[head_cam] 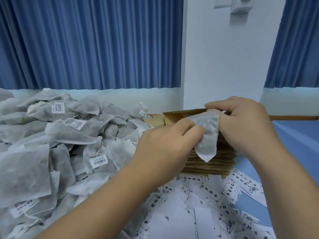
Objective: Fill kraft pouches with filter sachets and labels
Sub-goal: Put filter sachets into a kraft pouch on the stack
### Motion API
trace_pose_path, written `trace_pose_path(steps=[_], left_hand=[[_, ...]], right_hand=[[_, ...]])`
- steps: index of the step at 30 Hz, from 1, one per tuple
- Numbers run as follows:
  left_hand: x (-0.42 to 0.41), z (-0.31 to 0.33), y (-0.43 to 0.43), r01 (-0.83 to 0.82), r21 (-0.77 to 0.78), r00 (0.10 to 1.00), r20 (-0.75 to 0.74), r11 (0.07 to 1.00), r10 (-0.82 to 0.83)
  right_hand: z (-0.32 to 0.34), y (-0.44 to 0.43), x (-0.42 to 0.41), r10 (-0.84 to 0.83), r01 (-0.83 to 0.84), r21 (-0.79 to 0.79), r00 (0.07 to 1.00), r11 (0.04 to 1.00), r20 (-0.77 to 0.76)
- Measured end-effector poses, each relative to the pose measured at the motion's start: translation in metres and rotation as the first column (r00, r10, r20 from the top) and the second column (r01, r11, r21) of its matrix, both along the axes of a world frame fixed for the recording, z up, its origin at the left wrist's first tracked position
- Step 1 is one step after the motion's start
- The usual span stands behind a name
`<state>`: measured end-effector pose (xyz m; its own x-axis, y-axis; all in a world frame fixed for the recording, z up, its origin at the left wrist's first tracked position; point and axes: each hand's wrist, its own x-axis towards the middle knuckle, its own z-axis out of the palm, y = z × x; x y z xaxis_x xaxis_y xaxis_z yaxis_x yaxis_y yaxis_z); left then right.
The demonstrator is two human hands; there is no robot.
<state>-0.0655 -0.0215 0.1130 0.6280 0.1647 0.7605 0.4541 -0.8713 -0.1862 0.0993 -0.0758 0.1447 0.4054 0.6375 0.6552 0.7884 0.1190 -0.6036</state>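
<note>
The left hand (165,145) pinches a limp, fibrous white sachet (208,135) in curled fingers, while the right hand (241,125) grips the open mouth of a brown paper pouch (179,114) atop a flat stack (210,165).

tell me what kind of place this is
Probably a small hand-packing workroom, perhaps for herbal tea. A large heap of tagged filter sachets lies beside a stack of kraft pouches, printed labels are scattered on the blue table, and the left hand and right hand hold a sachet at an open pouch.

Even cool light, soft focus, wide-angle bowing
</note>
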Motion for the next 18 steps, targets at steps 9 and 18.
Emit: trace_pose_path(steps=[9, 18], left_hand=[[0.007, 0.003, 0.008, -0.021, 0.003, 1.0, -0.012, 1.0, 0.021], [0.021, 0.001, 0.003, 0.039, -0.105, 0.998, -0.042, 0.994, -0.043]], right_hand=[[0.002, 0.0, 0.0, 0.018, -0.015, 0.068, 0.999, 0.998, -0.038], [0.001, 0.0, -0.008, 0.037, -0.035, 0.072, 0.999, 0.997, -0.021]])
